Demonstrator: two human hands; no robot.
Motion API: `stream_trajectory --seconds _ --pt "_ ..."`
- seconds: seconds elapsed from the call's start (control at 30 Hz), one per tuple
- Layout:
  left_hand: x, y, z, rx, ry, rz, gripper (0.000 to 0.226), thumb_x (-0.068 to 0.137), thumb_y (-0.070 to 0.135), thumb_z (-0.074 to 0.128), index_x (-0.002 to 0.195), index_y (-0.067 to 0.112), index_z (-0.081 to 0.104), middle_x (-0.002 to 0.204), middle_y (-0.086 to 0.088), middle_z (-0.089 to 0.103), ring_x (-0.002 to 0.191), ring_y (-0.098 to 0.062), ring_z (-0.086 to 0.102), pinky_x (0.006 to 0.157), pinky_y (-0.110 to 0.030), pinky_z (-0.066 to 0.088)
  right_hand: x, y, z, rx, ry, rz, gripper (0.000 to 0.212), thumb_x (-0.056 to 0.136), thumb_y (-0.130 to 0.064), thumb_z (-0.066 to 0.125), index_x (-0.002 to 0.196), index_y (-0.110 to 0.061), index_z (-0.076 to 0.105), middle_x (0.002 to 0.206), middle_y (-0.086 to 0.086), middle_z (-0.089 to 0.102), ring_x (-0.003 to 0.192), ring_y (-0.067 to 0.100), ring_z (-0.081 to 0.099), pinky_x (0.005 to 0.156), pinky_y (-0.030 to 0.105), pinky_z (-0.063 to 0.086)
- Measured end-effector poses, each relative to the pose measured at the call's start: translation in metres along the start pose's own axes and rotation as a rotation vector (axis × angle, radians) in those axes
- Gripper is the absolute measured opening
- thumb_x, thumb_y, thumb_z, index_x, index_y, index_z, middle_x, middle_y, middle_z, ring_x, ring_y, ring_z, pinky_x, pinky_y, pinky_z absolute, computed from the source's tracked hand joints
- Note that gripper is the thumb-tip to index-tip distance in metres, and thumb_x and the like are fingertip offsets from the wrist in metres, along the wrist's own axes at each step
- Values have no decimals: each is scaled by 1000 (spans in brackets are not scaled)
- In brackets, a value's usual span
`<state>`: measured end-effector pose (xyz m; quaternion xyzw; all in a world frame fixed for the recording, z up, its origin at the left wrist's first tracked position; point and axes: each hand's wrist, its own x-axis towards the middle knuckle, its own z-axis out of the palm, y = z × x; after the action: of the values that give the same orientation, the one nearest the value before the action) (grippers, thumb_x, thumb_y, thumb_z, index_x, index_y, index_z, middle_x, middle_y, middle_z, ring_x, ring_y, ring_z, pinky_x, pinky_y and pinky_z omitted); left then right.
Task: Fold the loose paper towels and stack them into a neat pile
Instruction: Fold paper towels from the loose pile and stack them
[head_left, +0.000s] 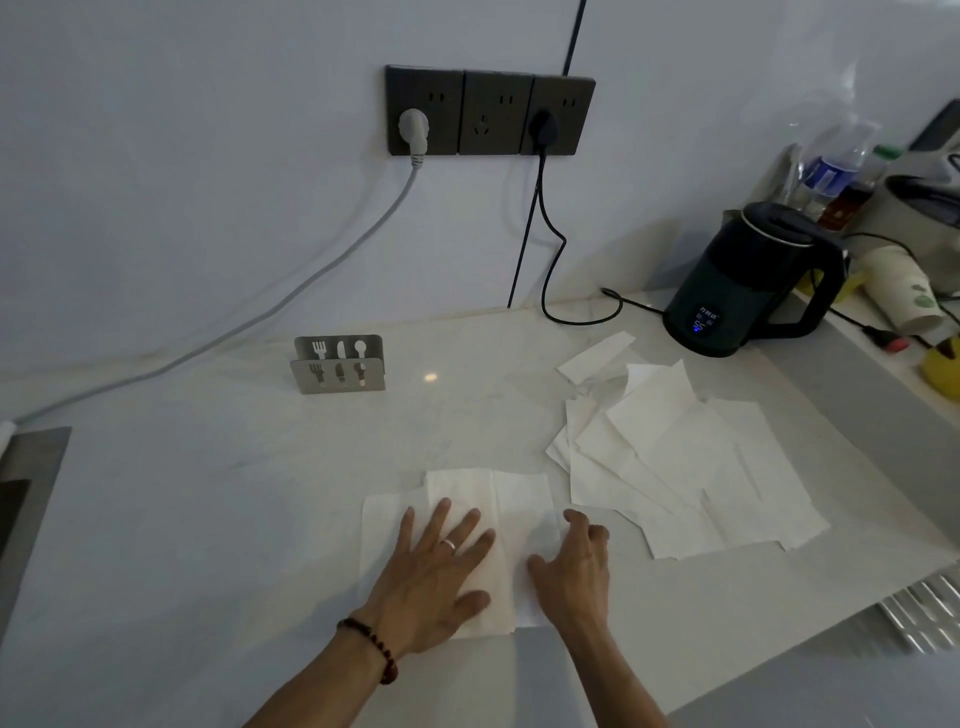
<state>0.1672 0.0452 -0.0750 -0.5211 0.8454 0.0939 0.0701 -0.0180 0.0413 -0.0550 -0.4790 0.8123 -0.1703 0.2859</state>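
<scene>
The left hand (439, 566) lies flat on a paper towel (511, 499) with its fingers straight and spread wide, and I think it presses down so the sheet cannot slide on the smooth white counter (208, 519). The right hand (571, 566) sits on the same towel, just beside the left hand, with its fingers bent at the right edge; it looks like it is taking hold of that edge to turn it over, but I cannot tell if it really pinches the paper. This towel lies in front of the metal napkin holder (338, 364), close to the person, and part of it looks doubled over, so the folding seems to be under way. A second sheet (382, 525) peeks out from under it on the side below the holder. The loose paper towels (691, 467) lie in a messy heap well to the right of the napkin holder, overlapping one another, and they are not folded. A dark electric kettle (753, 283) stands behind that heap, far to the right of the holder, and a row of wall sockets (488, 111) sits on the wall above the holder with two cords plugged in
</scene>
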Motion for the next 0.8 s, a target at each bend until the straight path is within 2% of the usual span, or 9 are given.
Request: stream_trajectory --seconds 0.07,0.2,0.3,0.37,0.43,0.53,0.63,0.73,0.8 --pt "-2 0 6 12 -101 -2 66 95 63 12 140 29 45 147 0 47 137 -32 37 107 -57 15 4 0 -2 108 -46 84 65 82 -13 68 139 -15 36 132 9 48 113 30 55 94 40 48" --pt "0 -4 15 20 -40 22 64 95 64 16 140 29 44 145 2 49 136 -30 33 104 -55 17 7 2 -11 421 -159 190 44 80 -9 68 122 -12 57 105 6 67 92 23 63 77 34 54" --pt "2 -5 4 -62 30 -20 62 96 61 9 133 34 50 140 9 54 135 -26 40 109 -52 6 0 -6 -21 452 -228 39 11 83 -9 65 92 -11 72 86 8 71 82 29 67 76 41 59" --pt "5 -2 -12 -290 142 -80 66 96 61 6 123 33 60 131 10 58 131 -21 46 114 -49 12 -9 -17 -25 433 -287 -90 14 83 -11 64 87 -20 74 83 -2 72 77 18 69 74 35 60" --pt "6 4 -32 -546 317 -249 58 96 56 20 98 27 70 102 4 62 105 -19 55 97 -36 39 -16 -26 -24 345 -367 -226 17 83 -18 64 93 -26 74 85 -8 72 77 10 68 73 27 59" --pt "11 6 -50 -917 335 -499 52 97 46 45 53 19 47 61 4 49 62 -11 48 60 -24 38 -22 -33 -20 331 -534 -325 25 85 -27 66 110 -26 71 88 -8 71 75 7 66 66 19 53" --pt "14 -2 -43 -949 247 -602 45 87 32 64 51 16 42 49 4 42 48 -11 40 52 -23 36 -23 -30 -16 380 -449 -310 23 90 -24 63 111 -22 71 90 -7 71 73 7 63 66 19 52" --pt "11 -8 -36 -884 199 -648 30 83 30 67 61 12 57 59 3 58 55 -12 54 58 -27 47 -14 -19 -12 128 -259 -367 31 93 -29 57 124 -30 62 98 -15 60 82 5 59 71 13 47" --pt "8 -8 -34 -865 185 -661 24 84 33 67 70 13 64 68 5 66 65 -10 62 63 -27 52 -10 -13 -9 -1 -250 -427 40 94 -33 54 134 -34 52 103 -15 54 87 4 57 77 14 46"
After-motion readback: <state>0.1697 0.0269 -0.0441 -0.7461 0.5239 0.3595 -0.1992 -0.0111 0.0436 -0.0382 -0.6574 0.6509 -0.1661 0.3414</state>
